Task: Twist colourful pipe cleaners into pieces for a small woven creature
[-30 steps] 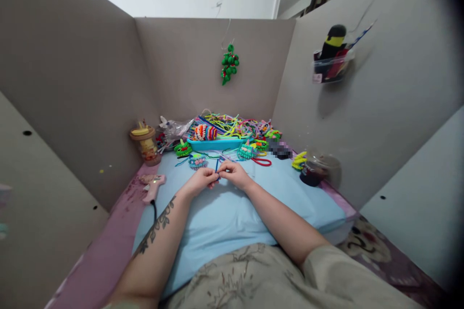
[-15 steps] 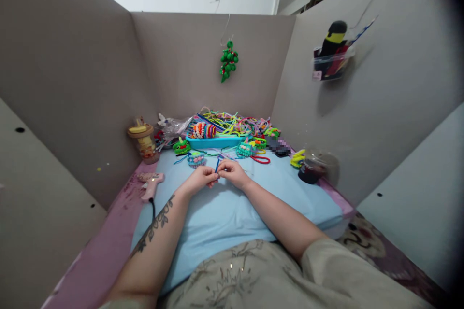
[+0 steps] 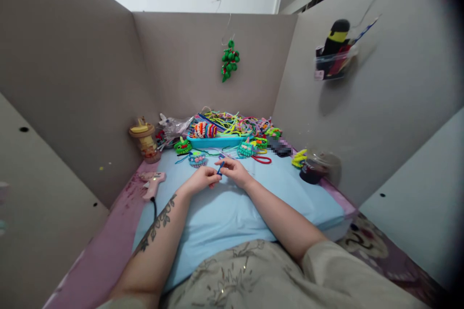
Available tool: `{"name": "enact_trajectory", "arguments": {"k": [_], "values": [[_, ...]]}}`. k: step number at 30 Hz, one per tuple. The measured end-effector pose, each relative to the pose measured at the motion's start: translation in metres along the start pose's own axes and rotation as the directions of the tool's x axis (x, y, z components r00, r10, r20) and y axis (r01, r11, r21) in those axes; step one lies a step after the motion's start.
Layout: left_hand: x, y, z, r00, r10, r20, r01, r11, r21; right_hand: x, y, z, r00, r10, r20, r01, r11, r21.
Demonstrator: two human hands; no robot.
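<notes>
A short dark-blue pipe cleaner (image 3: 220, 168) is pinched between my two hands over the light-blue cloth (image 3: 232, 212). My left hand (image 3: 203, 177) is closed on its lower end with thumb and fingertips. From the other side, my right hand (image 3: 235, 173) grips it higher up, fingers bent around it. The piece leans to the right and looks slightly curved; its ends are partly hidden by my fingers. Just beyond my hands lie a blue-and-pink pipe-cleaner figure (image 3: 197, 158) and a teal one (image 3: 246, 148).
A blue tray (image 3: 217, 142) heaped with colourful pipe cleaners (image 3: 232, 123) stands at the back. On the left are a pink glue gun (image 3: 155, 186) with its cord and a lidded cup (image 3: 145, 140). To the right, a phone (image 3: 279, 147) and a dark tub (image 3: 312, 171).
The blue pipe cleaner has gone from nearly upright to leaning right, slightly bent. My right-hand fingers have shifted on it. The view has moved a little.
</notes>
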State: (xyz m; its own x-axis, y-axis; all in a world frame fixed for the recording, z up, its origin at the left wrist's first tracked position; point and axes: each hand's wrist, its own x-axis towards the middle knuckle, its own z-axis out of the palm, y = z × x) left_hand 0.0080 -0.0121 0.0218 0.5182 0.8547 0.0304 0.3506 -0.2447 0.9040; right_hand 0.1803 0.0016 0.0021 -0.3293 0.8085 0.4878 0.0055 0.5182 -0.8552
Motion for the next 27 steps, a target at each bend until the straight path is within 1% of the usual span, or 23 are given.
{"name": "enact_trajectory", "arguments": {"k": [2,4,9,12,14,17,20,24,27], "values": [[0.000,0.000,0.000,1.000,0.007,-0.002,-0.007,1.000,-0.017,0.000,-0.004,-0.001,0.998,-0.036,-0.053,0.031,0.996,-0.087],[-0.001,0.002,0.000,1.000,0.004,-0.015,-0.005,0.998,-0.065,0.001,-0.007,-0.001,0.992,-0.074,-0.105,0.060,0.990,-0.130],[-0.001,0.007,-0.003,0.998,-0.019,-0.057,0.008,0.984,-0.176,0.000,-0.011,0.000,0.979,-0.090,-0.183,0.067,0.989,-0.131],[-0.001,0.007,-0.003,0.995,-0.050,-0.089,0.028,0.972,-0.233,0.000,-0.009,0.001,0.975,-0.087,-0.206,0.059,0.989,-0.135],[0.001,0.005,-0.004,0.990,-0.057,-0.132,0.020,0.962,-0.271,0.000,-0.006,0.001,0.973,-0.092,-0.211,0.063,0.988,-0.141],[0.004,0.002,-0.004,0.978,-0.062,-0.199,-0.004,0.949,-0.315,-0.001,-0.003,0.002,0.969,-0.131,-0.209,0.094,0.980,-0.176],[0.007,-0.001,-0.005,0.962,-0.089,-0.258,-0.020,0.921,-0.389,-0.003,-0.003,0.005,0.961,-0.208,-0.185,0.150,0.947,-0.283],[0.010,-0.003,-0.003,0.944,-0.123,-0.306,-0.039,0.879,-0.475,-0.008,0.000,0.012,0.946,-0.303,-0.113,0.219,0.857,-0.467],[0.011,-0.005,-0.001,0.935,-0.141,-0.325,-0.059,0.842,-0.536,-0.010,0.004,0.017,0.939,-0.339,-0.054,0.243,0.769,-0.592]]}}
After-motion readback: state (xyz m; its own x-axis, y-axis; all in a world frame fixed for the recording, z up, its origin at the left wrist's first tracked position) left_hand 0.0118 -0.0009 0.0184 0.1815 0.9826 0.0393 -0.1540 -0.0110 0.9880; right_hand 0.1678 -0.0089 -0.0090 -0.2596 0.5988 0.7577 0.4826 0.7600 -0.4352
